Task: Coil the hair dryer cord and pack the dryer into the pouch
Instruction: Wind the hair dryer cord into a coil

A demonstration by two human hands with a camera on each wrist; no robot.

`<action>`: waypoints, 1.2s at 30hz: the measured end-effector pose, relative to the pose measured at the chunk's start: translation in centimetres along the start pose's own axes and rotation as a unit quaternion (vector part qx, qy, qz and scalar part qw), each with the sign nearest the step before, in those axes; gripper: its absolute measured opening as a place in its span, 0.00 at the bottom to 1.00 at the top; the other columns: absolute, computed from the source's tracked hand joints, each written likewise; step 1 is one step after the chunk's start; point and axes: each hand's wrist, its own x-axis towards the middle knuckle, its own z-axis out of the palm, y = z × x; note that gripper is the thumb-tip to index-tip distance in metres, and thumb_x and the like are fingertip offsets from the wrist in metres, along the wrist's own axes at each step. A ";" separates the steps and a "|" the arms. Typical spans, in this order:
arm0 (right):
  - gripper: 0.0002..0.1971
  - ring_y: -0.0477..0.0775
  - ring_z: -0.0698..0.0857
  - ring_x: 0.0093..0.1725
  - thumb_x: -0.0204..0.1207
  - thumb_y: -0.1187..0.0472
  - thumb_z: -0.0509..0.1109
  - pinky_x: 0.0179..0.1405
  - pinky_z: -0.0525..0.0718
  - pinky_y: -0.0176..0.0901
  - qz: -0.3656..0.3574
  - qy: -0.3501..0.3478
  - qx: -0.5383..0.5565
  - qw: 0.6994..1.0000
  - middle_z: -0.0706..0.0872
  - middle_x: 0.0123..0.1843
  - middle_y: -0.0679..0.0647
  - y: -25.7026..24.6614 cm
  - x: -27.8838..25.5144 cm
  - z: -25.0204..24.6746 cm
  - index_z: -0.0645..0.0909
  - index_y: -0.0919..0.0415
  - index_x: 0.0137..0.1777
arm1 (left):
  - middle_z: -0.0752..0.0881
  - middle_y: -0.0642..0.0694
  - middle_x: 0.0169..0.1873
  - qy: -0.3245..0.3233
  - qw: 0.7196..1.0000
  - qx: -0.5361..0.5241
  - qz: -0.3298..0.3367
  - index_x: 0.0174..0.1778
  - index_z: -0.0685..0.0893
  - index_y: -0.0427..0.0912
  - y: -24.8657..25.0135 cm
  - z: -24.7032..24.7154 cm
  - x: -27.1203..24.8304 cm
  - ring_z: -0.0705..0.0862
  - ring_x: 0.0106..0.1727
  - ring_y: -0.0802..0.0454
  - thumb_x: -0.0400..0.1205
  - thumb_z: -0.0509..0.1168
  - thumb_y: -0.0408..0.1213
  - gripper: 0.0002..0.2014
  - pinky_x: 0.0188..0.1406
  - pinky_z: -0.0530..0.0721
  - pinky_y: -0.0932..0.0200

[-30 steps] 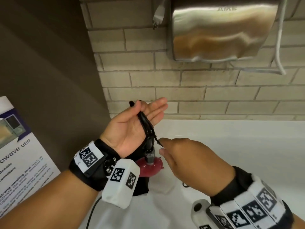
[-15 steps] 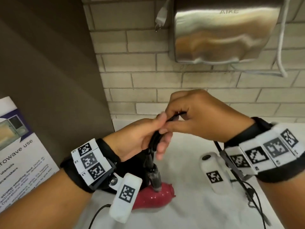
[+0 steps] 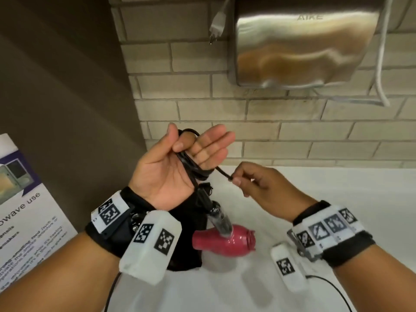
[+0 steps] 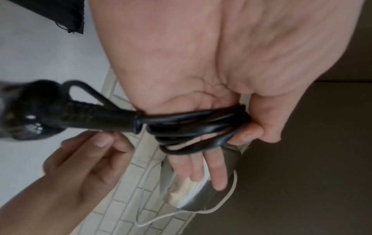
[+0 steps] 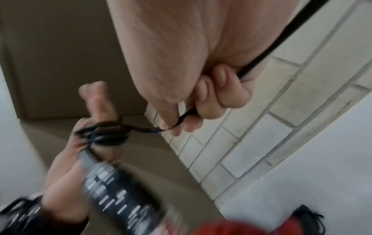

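Half a second ago both hands met above the hair dryer [image 3: 222, 240]; now the right hand [image 3: 258, 183] has dropped away toward the counter, drawing the cord [image 3: 191, 163] off for another turn, so coiling is under way (several loops done, I judge). Above the dryer, the left hand [image 3: 177, 167] is palm-up, fingers straight, loops wrapped round them. The black pouch [image 3: 186, 255] lies just left of the dryer. Right of the dryer, the right hand pinches the cord.

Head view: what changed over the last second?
The right hand, pinching the cord, went up to the left hand, laid a turn round its fingers and came back down right. The left hand's fingers reopened. The dryer still hangs beneath it.
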 end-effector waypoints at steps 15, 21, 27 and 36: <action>0.08 0.54 0.84 0.36 0.85 0.61 0.61 0.33 0.81 0.44 -0.127 -0.120 -0.438 0.882 0.83 0.44 0.46 -10.2 -1.5 -2.1 0.80 0.52 0.59 | 0.91 0.44 0.49 0.229 0.749 0.622 0.011 0.36 0.85 0.51 -3.7 -1.5 2.0 0.87 0.64 0.44 0.79 0.63 0.53 0.12 0.64 0.82 0.50; 0.03 0.44 0.89 0.44 0.80 0.54 0.72 0.45 0.88 0.47 -0.178 -0.012 -0.293 0.939 0.91 0.45 0.41 -12.0 0.6 -6.9 0.86 0.46 0.51 | 0.79 0.41 0.24 0.217 0.793 0.549 -0.151 0.33 0.78 0.38 -3.0 -0.8 0.5 0.79 0.27 0.43 0.86 0.46 0.64 0.34 0.35 0.79 0.52; 0.04 0.43 0.86 0.34 0.77 0.61 0.77 0.42 0.84 0.32 -0.090 0.061 0.038 0.993 0.90 0.35 0.53 -3.3 3.9 -5.4 0.89 0.62 0.44 | 0.67 0.50 0.18 0.049 0.956 0.217 -0.193 0.26 0.69 0.42 -2.3 0.1 0.2 0.64 0.17 0.53 0.87 0.46 0.62 0.31 0.26 0.70 0.53; 0.11 0.42 0.83 0.36 0.86 0.46 0.62 0.41 0.83 0.43 0.016 0.036 -0.027 0.999 0.88 0.37 0.44 2.2 -1.5 2.7 0.84 0.47 0.50 | 0.69 0.49 0.22 0.082 0.995 0.045 -0.034 0.29 0.71 0.45 0.2 -1.0 0.0 0.70 0.24 0.52 0.89 0.46 0.59 0.28 0.35 0.76 0.55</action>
